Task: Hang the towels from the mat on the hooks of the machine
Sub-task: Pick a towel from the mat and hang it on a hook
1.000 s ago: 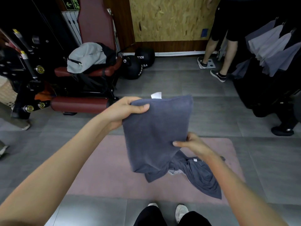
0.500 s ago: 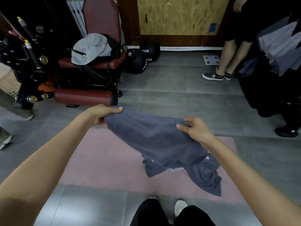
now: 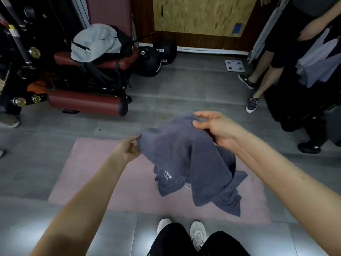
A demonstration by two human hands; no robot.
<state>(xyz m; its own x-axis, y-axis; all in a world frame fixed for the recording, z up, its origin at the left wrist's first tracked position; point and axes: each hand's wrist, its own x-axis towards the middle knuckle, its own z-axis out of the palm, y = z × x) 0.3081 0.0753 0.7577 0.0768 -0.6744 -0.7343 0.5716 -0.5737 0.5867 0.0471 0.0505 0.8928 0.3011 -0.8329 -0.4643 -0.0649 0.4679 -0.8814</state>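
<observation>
I hold a dark grey-blue towel (image 3: 184, 150) above the pink mat (image 3: 103, 174). My left hand (image 3: 130, 149) pinches its left edge. My right hand (image 3: 215, 126) grips its upper right part, fingers curled over the cloth. The towel sags between my hands and hangs down in folds. Under it, another grey-blue towel (image 3: 167, 183) with a white logo lies crumpled on the mat. At the right edge, several pale grey towels (image 3: 319, 65) hang on the black machine (image 3: 299, 115).
A dark red gym bench (image 3: 86, 101) with a grey bag (image 3: 96, 43) stands at the back left, two black medicine balls (image 3: 150, 61) beside it. Another person's legs (image 3: 258, 84) stand at the right by the machine. A white scale (image 3: 234, 65) lies on the grey floor.
My left hand has dropped and moved right, my right hand has risen and moved right. The towel went from hanging flat to draped loosely between my hands. The view has tilted closer.
</observation>
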